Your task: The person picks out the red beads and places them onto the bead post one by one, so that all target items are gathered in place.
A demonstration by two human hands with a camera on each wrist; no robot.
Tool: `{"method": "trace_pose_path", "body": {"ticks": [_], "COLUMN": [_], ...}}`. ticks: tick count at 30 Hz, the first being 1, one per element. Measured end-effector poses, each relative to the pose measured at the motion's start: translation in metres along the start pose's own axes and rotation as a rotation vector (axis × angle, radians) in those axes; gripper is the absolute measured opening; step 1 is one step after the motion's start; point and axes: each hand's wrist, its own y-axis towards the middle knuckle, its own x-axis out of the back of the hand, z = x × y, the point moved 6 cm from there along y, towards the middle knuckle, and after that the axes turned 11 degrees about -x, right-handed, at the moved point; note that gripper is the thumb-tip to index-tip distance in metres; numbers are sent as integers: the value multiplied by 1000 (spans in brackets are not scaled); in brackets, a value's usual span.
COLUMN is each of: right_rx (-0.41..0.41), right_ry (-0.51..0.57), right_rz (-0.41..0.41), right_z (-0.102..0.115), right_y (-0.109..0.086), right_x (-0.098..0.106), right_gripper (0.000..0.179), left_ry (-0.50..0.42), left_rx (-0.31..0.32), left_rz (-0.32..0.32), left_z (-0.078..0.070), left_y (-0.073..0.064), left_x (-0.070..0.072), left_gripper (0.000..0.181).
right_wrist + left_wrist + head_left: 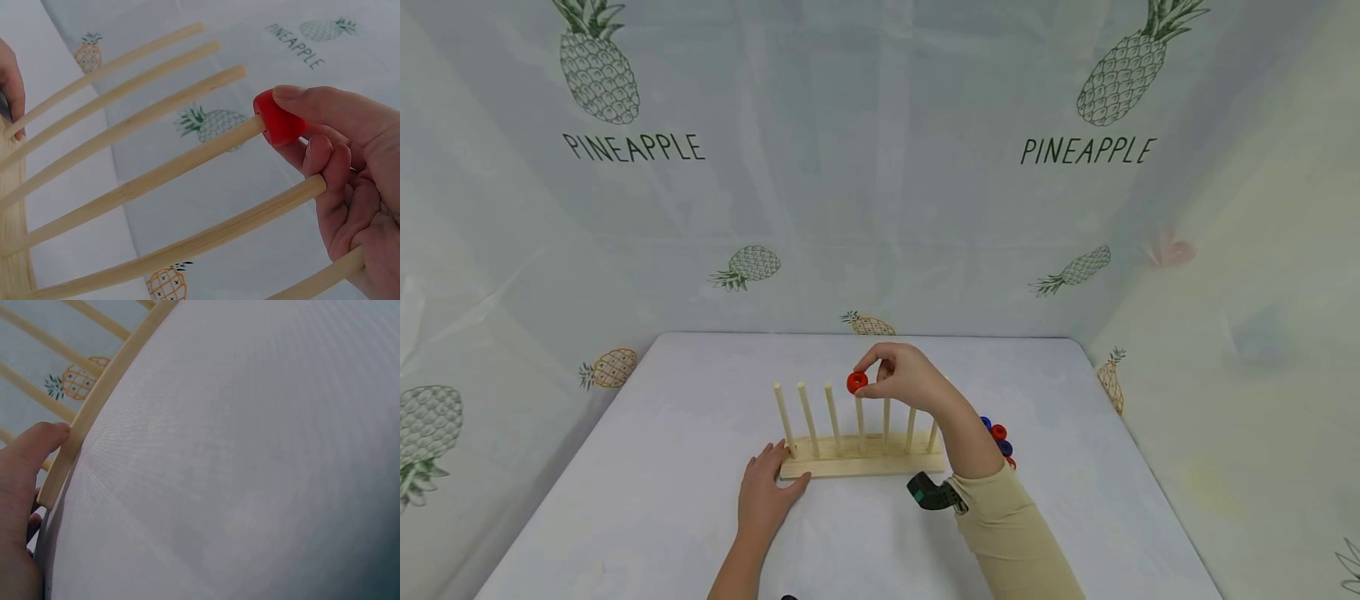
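Note:
A wooden peg rack stands on the table, several upright pegs rising in a row from its flat base. My left hand grips the base's left end, the thumb against its front edge and the other fingers round the end. Above the rack, my right hand pinches a red bead between thumb and fingers. In the right wrist view the red bead sits at the top of a middle peg, which meets its hole. Just how far the peg enters is hidden.
Several red and blue beads, among them a red one and a dark blue one, lie right of the rack, partly behind my right forearm. A white cover lies over the table. Pineapple-printed curtains enclose its back and sides.

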Motion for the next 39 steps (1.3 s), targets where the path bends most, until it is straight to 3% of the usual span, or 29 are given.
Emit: {"method": "trace_pose_path", "body": {"ticks": [7, 39], "right_rx": [3, 20], "right_ry": [-25, -88], "right_rz": [-5, -9], "right_z": [1, 4], "right_y": [0, 1], "right_x": [-1, -2], "right_gripper": [22, 24], "left_ry": [-10, 5], "left_rx": [11, -29], "left_rz": [13, -34], "left_z": [1, -3], "left_y": [0, -1], "left_x": [0, 2], "left_gripper": [55, 52]}}
